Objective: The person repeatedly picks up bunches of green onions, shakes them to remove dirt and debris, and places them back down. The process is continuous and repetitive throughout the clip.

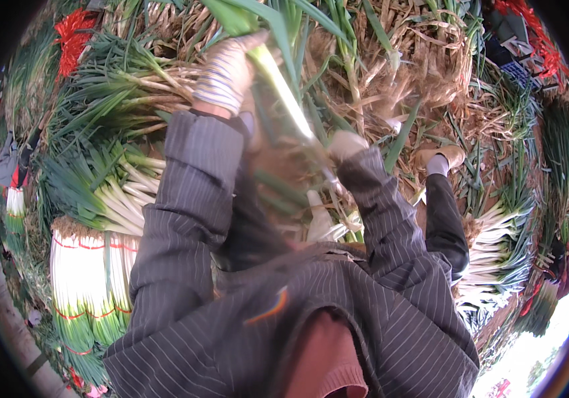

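Observation:
My left hand [229, 69], in a striped glove, is closed around a large leek or Welsh onion [284, 94] where the white stalk meets the green leaves. The stalk slants down to the right, and its lower end is blurred. Close to that end is my right hand [348, 145], in a pale glove. Its fingers are mostly hidden and blurred, so a grip on the stalk cannot be made out. Below the stalk, pale peeled stalks [320, 219] lie near my lap.
Untrimmed onions with dry leaves [413, 54] heap up ahead. Cleaned stalks lie in piles at left [125, 194] and right [493, 229]. Red-tied bundles [90, 268] stand at my left. Red ties [73, 37] hang at upper left. A person [8, 159] is at far left.

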`<act>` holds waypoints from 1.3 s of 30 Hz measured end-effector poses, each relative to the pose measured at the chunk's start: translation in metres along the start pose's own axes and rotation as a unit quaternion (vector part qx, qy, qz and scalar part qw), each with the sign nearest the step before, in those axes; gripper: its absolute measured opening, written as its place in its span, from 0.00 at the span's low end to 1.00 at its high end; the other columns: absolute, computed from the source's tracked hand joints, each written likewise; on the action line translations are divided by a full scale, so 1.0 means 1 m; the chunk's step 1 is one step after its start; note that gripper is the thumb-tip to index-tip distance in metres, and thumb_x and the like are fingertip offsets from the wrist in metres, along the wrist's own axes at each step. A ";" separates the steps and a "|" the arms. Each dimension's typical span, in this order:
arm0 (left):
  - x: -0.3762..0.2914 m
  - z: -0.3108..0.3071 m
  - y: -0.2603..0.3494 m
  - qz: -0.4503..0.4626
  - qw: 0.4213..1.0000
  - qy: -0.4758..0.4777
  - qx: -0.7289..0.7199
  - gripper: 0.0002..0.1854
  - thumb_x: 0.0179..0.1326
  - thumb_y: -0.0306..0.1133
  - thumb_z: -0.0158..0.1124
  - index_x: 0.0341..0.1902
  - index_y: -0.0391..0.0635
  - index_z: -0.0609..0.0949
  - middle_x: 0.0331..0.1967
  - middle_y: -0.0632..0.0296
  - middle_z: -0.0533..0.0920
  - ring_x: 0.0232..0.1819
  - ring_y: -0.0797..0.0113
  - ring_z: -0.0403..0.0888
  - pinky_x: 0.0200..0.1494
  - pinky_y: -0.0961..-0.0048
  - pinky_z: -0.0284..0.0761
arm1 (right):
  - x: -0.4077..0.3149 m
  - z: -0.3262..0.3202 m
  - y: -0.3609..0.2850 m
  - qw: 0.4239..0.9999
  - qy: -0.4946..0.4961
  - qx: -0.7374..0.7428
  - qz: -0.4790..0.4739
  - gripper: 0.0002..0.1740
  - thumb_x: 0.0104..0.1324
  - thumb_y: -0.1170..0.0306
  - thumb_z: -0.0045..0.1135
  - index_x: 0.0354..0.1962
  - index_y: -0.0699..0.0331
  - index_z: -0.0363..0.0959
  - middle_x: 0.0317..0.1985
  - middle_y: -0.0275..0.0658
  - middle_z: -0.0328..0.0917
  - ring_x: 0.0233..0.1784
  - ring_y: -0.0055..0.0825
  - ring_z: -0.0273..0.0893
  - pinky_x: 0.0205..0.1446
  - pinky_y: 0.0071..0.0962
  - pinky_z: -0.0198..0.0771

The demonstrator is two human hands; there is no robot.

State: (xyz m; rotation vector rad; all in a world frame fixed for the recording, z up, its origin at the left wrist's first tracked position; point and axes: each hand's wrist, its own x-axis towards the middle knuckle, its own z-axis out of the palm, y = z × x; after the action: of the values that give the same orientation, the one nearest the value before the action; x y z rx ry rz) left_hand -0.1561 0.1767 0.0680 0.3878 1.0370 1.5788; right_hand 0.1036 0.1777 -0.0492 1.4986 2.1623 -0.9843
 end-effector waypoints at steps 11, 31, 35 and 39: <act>0.003 -0.095 0.057 0.110 0.977 0.175 -0.059 0.19 0.61 0.29 0.65 0.53 0.37 0.72 0.46 0.47 0.77 0.50 0.50 0.78 0.59 0.44 0.75 | -0.132 0.110 0.175 0.976 0.020 -0.189 0.107 0.19 0.56 0.59 0.58 0.35 0.66 0.82 0.32 0.54 0.82 0.40 0.48 0.82 0.43 0.41 0.76; 0.013 -0.177 0.061 0.102 0.928 0.328 -0.145 0.12 0.66 0.33 0.59 0.48 0.40 0.71 0.35 0.51 0.76 0.28 0.60 0.75 0.29 0.63 0.74 | -0.244 0.032 0.032 0.831 -0.137 0.538 -0.042 0.16 0.64 0.65 0.55 0.39 0.73 0.73 0.28 0.29 0.76 0.28 0.12 0.67 0.31 0.19 0.64; 0.013 -0.158 0.045 0.091 0.940 0.308 -0.117 0.14 0.66 0.33 0.59 0.52 0.45 0.71 0.41 0.58 0.76 0.36 0.63 0.76 0.41 0.59 0.76 | -0.263 0.025 0.056 0.889 -0.131 0.436 -0.042 0.14 0.64 0.65 0.57 0.35 0.71 0.77 0.24 0.37 0.78 0.27 0.15 0.62 0.30 0.26 0.65; 0.002 -0.132 0.040 0.070 0.942 0.316 -0.087 0.11 0.65 0.34 0.60 0.48 0.45 0.74 0.36 0.56 0.75 0.31 0.60 0.74 0.27 0.64 0.74 | -0.268 0.028 0.077 0.915 -0.110 0.385 -0.035 0.15 0.64 0.64 0.58 0.36 0.71 0.77 0.24 0.39 0.78 0.27 0.16 0.64 0.29 0.27 0.65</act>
State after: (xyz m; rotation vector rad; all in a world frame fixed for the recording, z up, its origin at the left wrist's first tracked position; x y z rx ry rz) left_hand -0.2775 0.1266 0.0255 -0.1930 1.3542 1.9661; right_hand 0.2758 -0.0094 0.0686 1.4908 1.7434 -2.0865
